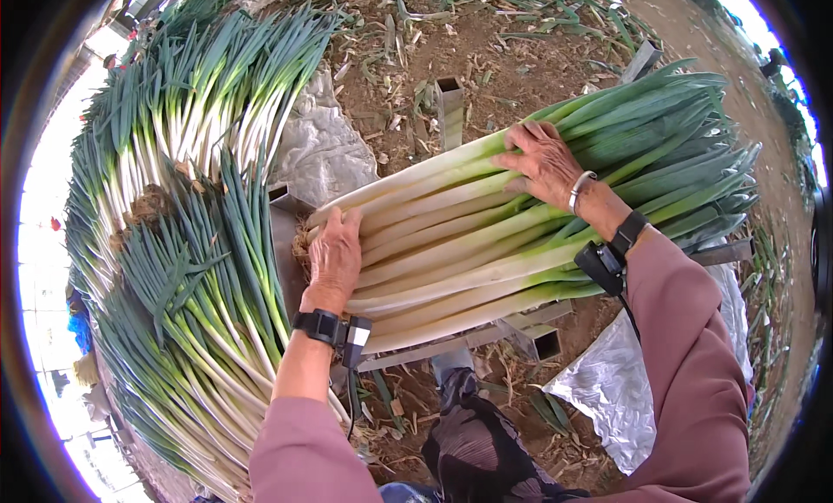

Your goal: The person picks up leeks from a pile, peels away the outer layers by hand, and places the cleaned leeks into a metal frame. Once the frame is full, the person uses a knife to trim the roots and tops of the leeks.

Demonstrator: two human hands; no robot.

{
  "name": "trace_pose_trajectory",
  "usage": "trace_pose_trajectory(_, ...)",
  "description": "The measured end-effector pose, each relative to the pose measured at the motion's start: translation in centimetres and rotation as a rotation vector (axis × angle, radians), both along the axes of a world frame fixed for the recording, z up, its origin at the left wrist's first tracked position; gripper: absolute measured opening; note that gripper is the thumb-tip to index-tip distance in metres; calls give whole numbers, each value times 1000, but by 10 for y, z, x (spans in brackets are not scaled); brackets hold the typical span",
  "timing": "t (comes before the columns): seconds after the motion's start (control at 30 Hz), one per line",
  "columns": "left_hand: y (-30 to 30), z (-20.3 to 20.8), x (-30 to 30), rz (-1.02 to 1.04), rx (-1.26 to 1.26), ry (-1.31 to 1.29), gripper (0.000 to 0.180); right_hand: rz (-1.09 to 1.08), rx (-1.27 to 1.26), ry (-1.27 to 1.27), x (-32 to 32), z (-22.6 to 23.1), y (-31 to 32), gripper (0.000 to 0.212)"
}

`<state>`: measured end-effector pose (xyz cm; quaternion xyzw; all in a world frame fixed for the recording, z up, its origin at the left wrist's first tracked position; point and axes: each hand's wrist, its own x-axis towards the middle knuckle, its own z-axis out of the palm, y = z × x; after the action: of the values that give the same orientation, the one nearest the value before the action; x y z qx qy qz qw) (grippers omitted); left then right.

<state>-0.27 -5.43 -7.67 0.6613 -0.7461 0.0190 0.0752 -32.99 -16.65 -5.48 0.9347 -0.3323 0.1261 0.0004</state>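
A bundle of leeks [486, 243] lies across a metal frame [451, 347] above bare soil. The left hand [334, 256] presses flat against the root ends, evidently to square them; its grip holds nothing. The right hand [547, 160] rests spread open on the stalks, steadying them.

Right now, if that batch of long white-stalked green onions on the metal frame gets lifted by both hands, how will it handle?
The batch of long white-stalked green onions is loose, with no tie visible, so stalks would probably slide apart. The white ends by the left hand look firm; the green tops beyond the right hand would likely droop. It spans the metal frame, so it is probably hefty.
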Motion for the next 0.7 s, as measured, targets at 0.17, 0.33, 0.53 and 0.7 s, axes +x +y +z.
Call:
trace_pose_trajectory(0.17,-1,0,-1,-91,-4,109,27,18,101,-77,-14,-8,-3,40)
trace_pose_trajectory(0.33,-8,-11,15,-56,39,106,29,-31,143,47,-3,-3,-5,38)
trace_pose_trajectory(0.53,2,-5,33,-78,160,257,41,-64,75,-42,-8,42,90,45)
trace_pose_trajectory(0.7,6,47,35,-56,423,549,30,-81,62,89,-42,34,124,31)
